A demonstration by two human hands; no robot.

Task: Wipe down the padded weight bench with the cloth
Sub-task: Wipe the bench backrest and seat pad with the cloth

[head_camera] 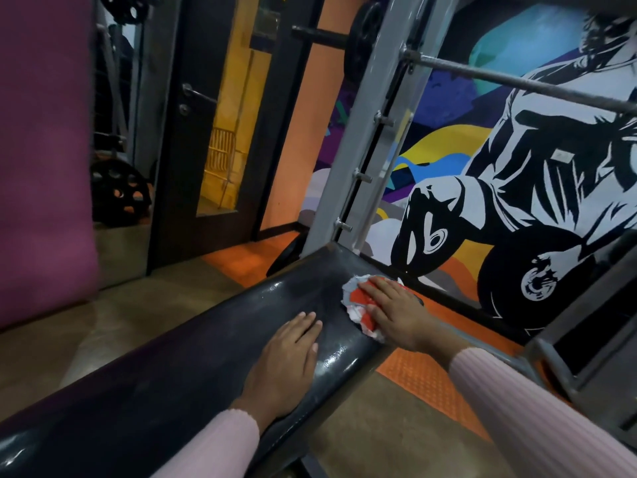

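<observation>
Purple padding (44,150) is filling the far left of the view, standing upright beside a mirror in which a black weight plate (119,194) is showing. Next to that, a dark-framed door (206,132) is sitting in an orange wall. Black and glossy, the padded weight bench (193,367) is running diagonally from the lower left up toward the middle, its far end sitting just before a grey rack upright (365,139).

On the bench top the left hand (286,360) is lying flat, palm down, fingers stretched out together and gripping nothing, its pink sleeve (213,446) reaching in from below. Just to its right, near the far end of the pad and at its right edge, the right hand (396,312) is pressing down flat, fingers spread, on the cloth (358,301), a crumpled red, white and grey rag lying on the padding. The two hands are near each other but not touching.

Further right, a steel barbell (517,82) is crossing in front of a bright mural (517,201), and orange floor matting (431,384) is lying below.
</observation>
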